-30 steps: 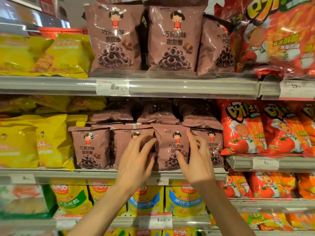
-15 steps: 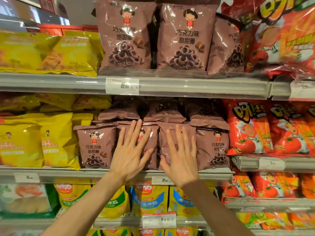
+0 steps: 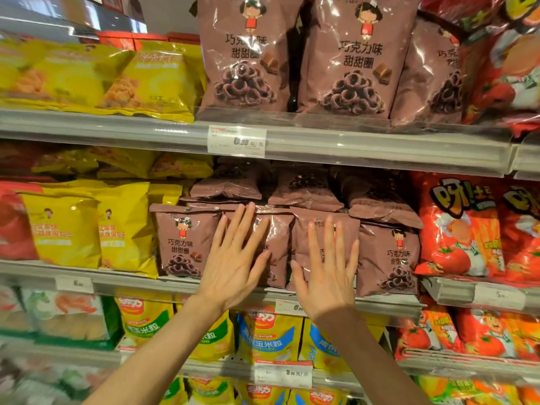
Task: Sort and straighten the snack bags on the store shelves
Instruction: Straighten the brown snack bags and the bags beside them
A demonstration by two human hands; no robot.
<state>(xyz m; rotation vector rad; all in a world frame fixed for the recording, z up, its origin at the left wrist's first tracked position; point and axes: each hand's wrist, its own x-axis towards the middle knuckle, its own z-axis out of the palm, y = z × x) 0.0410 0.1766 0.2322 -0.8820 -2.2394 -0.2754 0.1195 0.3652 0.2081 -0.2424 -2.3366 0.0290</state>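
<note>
Both hands, left hand (image 3: 233,260) and right hand (image 3: 328,273), lie flat with straight fingers on two brown snack bags (image 3: 280,244) standing just below the upper price tag (image 3: 236,140) (nothing gripped); pushing harder could topple the loose bags (image 3: 305,190) stacked above them.

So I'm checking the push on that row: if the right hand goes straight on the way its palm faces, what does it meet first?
The right hand would meet the brown chocolate-ring bag directly behind it, third in the front row; its straight fingers seem to touch it already, though depth is unclear.
</note>
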